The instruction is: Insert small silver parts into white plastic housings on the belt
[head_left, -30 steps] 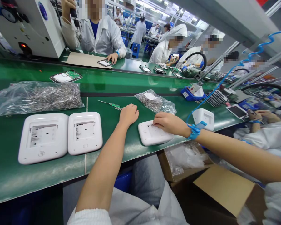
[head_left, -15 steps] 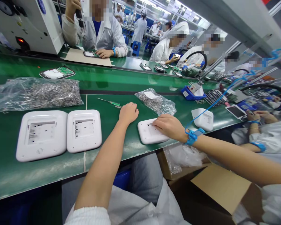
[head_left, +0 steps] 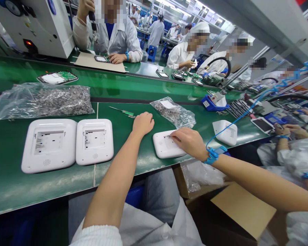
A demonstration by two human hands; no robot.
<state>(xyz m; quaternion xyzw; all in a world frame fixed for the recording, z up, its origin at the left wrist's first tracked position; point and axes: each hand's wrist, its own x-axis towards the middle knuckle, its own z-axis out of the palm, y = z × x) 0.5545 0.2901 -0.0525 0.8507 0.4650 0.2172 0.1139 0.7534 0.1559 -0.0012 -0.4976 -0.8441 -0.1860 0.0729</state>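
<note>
My left hand (head_left: 143, 123) rests on the green bench with its fingers curled closed, their tips hidden from me. Just beyond its wrist side lie small metal parts and a thin-shafted tool with a green handle (head_left: 127, 112), perhaps a screwdriver. My right hand (head_left: 191, 140) is over a white plastic housing (head_left: 161, 146), fingers pinched together at its recess; whatever is between them cannot be made out. A blue wrist strap (head_left: 212, 155) with a coiled cord circles that wrist. Behind the housing sits a clear bag of small metal parts (head_left: 173, 111).
Two more white housings (head_left: 50, 160) lie recess-up at left, below a large bag of metal parts (head_left: 53, 100). Another white housing (head_left: 227, 133) stands at right, near a blue bin (head_left: 210, 104). A circuit assembly (head_left: 58, 78) lies on the green line; co-workers sit across and at right.
The view has shifted slightly, so the bench contents appear a little to the right. Both my hands keep nearly the same places. A co-worker's hands across the line have moved slightly.
</note>
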